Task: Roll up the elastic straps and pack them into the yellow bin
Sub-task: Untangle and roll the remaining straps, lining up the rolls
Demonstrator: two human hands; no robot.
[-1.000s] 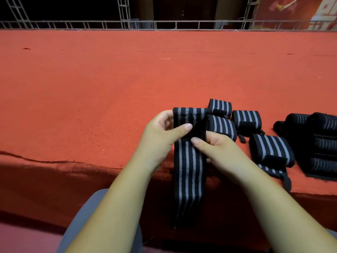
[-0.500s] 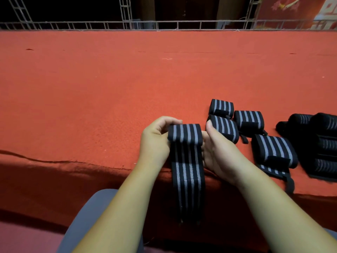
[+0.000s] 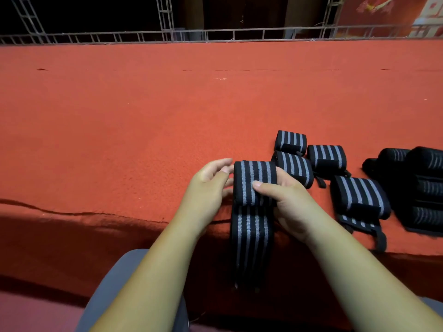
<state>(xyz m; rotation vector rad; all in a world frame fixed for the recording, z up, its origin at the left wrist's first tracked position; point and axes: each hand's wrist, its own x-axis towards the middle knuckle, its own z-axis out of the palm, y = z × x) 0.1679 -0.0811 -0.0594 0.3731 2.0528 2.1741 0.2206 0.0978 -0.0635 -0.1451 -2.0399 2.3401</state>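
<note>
In the head view the rolling step is in hand: the right hand grips the wound part of the elastic strap, thumb across it, at the near edge of the red counter, while the left hand lies slack and empty just beside the roll. The strap is black with grey stripes, its loose tail hanging off the edge; next, both hands probably need to wind that tail in tight.
</note>
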